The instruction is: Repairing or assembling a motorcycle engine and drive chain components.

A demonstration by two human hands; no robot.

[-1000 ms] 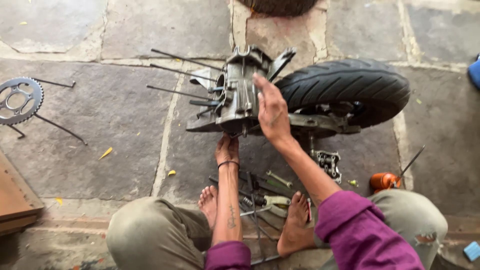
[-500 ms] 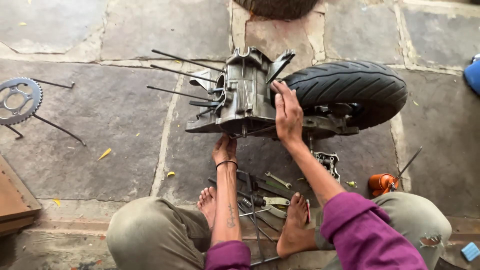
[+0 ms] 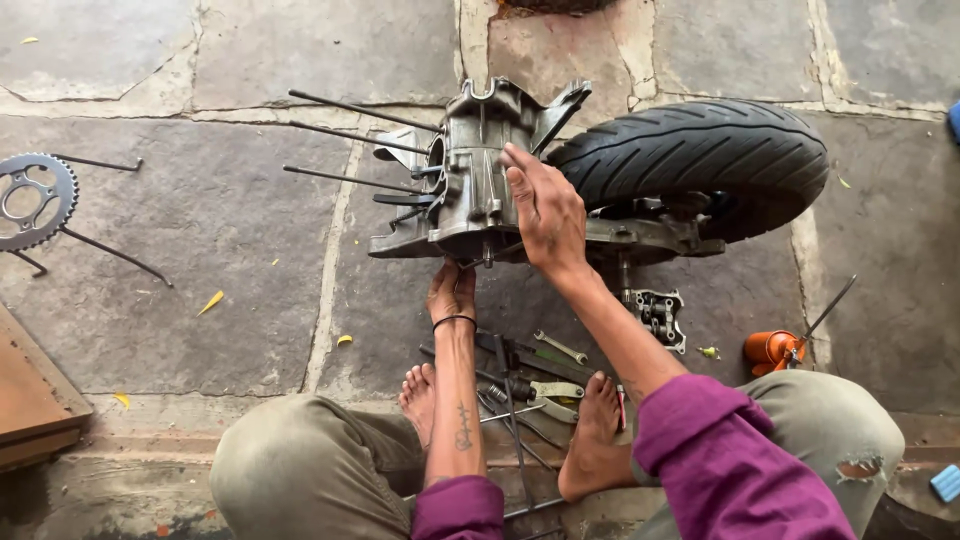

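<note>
The engine casing [image 3: 480, 170], grey metal with long studs sticking out to one side, lies on the stone floor [image 3: 180, 260] and is joined to a black tyre [image 3: 700, 160] on its other side. The right hand [image 3: 545, 210] rests flat on top of the casing, its grip loose, fingers spread and closed on nothing. The left hand [image 3: 452, 293] reaches under the near lower edge of the casing, fingers curled against it; whether that grip holds anything I cannot tell. Just nearer than the casing, between two bare feet [image 3: 590, 440], lies a scatter of hand tools [image 3: 535, 380]. Beyond the studs, well apart from the casing, sits a toothed sprocket [image 3: 35, 200]. An orange oil can [image 3: 770, 348] stands below the tyre.
</note>
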